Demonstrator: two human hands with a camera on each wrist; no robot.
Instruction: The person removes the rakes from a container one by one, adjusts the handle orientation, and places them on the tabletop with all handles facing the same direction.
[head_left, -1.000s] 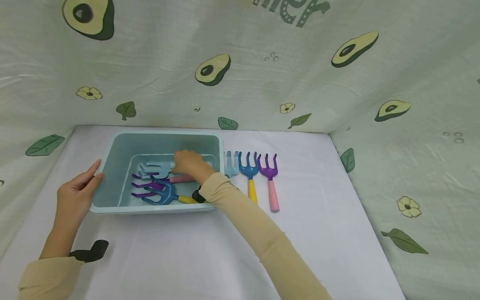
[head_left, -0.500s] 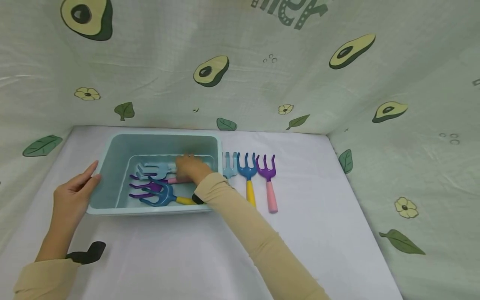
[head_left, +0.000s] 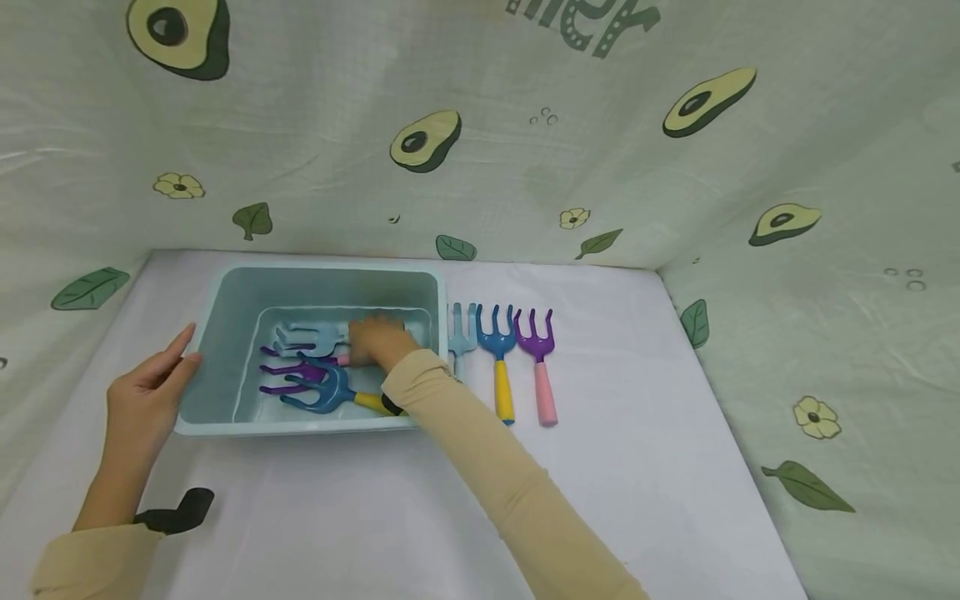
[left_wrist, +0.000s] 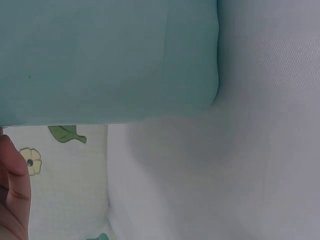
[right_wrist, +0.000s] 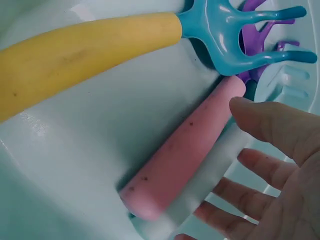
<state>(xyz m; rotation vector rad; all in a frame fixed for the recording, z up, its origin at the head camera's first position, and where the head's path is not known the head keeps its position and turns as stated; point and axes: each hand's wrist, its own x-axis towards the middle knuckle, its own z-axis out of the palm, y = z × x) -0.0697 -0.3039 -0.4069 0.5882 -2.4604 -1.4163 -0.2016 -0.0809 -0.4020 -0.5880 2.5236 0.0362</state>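
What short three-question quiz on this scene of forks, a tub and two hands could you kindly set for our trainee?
1. Multiple choice: on the white cloth, which fork lies farthest to the right?
A) the light-blue one
B) the dark-blue one
C) the purple fork

2. True or false: the left hand is inside the tub.

3. Fill in the missing word: the blue fork lying in the tub has a ____ handle.

Key:
1. C, the purple fork.
2. False; the left hand is outside, at the tub's left edge.
3. Yellow.
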